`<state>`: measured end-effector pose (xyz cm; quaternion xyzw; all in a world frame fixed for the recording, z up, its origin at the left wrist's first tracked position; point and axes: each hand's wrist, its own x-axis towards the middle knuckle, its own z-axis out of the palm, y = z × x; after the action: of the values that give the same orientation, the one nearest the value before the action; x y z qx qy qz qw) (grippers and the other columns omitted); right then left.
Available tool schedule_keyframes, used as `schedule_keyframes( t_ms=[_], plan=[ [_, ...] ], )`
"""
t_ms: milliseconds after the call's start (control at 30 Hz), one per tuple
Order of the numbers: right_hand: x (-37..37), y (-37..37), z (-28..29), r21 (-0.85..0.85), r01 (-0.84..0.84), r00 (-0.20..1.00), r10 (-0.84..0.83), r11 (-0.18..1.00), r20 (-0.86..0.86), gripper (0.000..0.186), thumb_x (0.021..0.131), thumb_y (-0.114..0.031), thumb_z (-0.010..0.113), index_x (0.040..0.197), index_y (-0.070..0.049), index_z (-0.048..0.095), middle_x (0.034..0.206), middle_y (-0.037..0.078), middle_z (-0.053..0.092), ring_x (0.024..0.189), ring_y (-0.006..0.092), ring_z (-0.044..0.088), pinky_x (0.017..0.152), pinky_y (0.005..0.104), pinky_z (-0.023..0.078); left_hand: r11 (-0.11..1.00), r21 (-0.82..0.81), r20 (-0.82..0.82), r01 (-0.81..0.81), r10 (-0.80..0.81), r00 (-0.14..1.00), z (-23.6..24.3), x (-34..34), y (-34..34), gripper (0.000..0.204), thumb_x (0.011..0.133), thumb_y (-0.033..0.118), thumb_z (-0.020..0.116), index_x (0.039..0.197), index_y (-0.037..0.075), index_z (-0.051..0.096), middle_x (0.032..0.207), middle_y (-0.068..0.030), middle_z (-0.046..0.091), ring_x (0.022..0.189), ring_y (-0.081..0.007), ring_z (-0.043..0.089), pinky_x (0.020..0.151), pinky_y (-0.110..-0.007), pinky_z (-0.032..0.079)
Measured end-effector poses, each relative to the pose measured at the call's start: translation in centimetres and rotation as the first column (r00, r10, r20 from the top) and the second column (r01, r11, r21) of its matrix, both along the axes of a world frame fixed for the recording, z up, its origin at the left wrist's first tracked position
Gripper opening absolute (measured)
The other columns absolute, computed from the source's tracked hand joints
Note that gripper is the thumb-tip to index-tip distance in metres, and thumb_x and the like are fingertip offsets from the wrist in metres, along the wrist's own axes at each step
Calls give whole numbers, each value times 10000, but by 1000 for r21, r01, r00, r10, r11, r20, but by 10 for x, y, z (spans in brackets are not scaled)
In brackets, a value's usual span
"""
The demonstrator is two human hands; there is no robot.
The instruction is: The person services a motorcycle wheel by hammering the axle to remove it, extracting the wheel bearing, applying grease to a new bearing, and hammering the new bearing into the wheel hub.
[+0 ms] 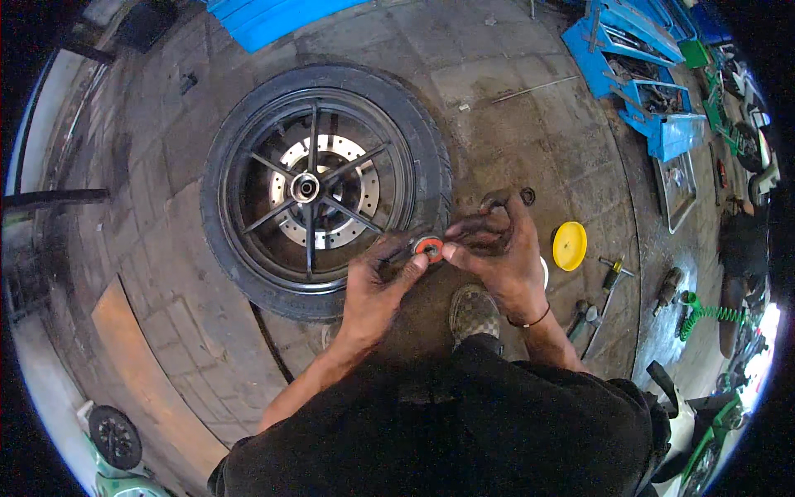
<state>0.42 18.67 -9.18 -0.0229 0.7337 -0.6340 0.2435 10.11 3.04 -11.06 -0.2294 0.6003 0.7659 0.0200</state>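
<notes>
My left hand and my right hand, both with dark smudged fingers, hold a small round bearing with an orange-red face between thumbs and fingertips. They are over the lower right edge of a motorcycle wheel lying flat on the floor, its black rim, spokes and perforated brake disc showing around a central hub. A small black ring is visible just beyond my right fingers; whether they touch it I cannot tell. A yellow round lid lies right of my right hand, beside a white round item partly hidden behind it.
Blue toolboxes, a metal tray, a T-handle tool and a green coiled hose are on the right. Another blue box stands at the top. A brown board lies left. My shoe is below the bearing.
</notes>
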Motion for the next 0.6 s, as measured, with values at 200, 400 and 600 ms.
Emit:
schedule_keyframes(
  t_ms=[200, 400, 600],
  plan=[
    [-3, 2, -3, 45, -186, 982, 186, 981, 20, 621, 758, -59, 841, 1192, 13, 403, 1009, 173, 694, 909, 220, 711, 814, 324, 574, 973, -202, 17, 110, -108, 994, -2, 5, -14, 301, 902, 121, 705, 1158, -34, 670, 1039, -119, 653, 1003, -182, 604, 909, -310, 462],
    [-3, 5, -19, 195, -306, 930, 337, 932, -150, 575, 786, -7, 799, 1186, -50, 387, 996, 161, 687, 952, 216, 696, 832, 343, 572, 977, -199, 37, 72, -66, 997, -17, 12, -15, 309, 902, 109, 702, 1150, -67, 645, 1086, -155, 659, 1048, -207, 608, 929, -339, 472],
    [1, -11, -20, 177, -276, 908, 317, 945, -276, 630, 732, -127, 855, 1159, 9, 412, 928, 168, 694, 866, 307, 723, 750, 385, 556, 991, -117, 56, -70, 76, 996, -9, 15, -16, 339, 907, 31, 678, 1199, -101, 570, 1120, -165, 661, 1057, -221, 633, 943, -340, 499]
  ],
)
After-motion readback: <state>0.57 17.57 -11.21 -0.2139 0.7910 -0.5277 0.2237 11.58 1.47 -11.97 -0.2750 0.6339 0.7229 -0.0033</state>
